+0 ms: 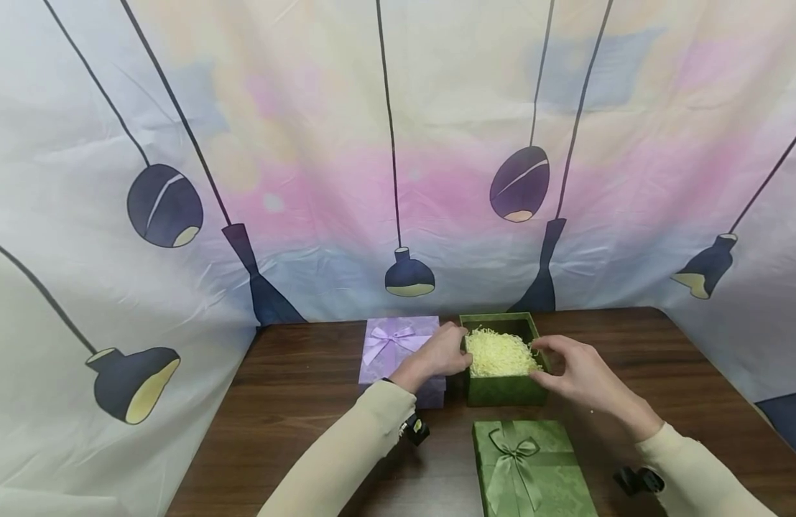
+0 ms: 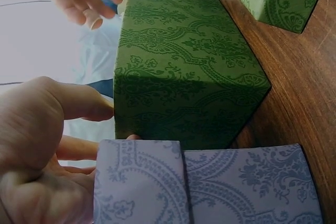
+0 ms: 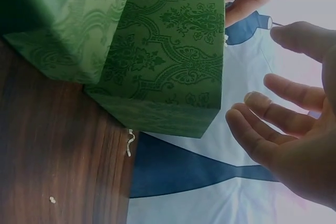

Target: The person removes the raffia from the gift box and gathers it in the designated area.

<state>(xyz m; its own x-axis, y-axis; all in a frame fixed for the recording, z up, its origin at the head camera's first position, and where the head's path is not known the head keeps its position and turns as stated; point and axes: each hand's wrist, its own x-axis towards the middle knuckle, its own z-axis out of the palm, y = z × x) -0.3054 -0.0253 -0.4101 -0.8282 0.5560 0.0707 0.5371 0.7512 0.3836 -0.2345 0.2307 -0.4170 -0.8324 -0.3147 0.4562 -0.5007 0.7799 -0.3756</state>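
Note:
An uncovered green patterned box (image 1: pixel 508 391) stands on the table, filled with pale yellow shredded paper (image 1: pixel 501 353). My left hand (image 1: pixel 437 352) is at its left rim, above the edge of the lilac box (image 1: pixel 372 359). In the left wrist view, the left thumb (image 2: pixel 89 102) reaches the green box's rim; some fingers are partly hidden behind the lilac lid. On the other side, my right hand (image 1: pixel 582 373) hovers at the right rim with fingers spread and bent. The right wrist view shows that hand's fingers (image 3: pixel 283 114) holding nothing, apart from the box wall.
A green lid (image 1: pixel 534 467) with a ribbon bow lies in front of the open box. The lilac box, topped with a bow, stands closely left of it. A paper shred (image 3: pixel 130 142) lies on the wooden table (image 1: pixel 294 388). A printed cloth (image 1: pixel 340 201) hangs behind.

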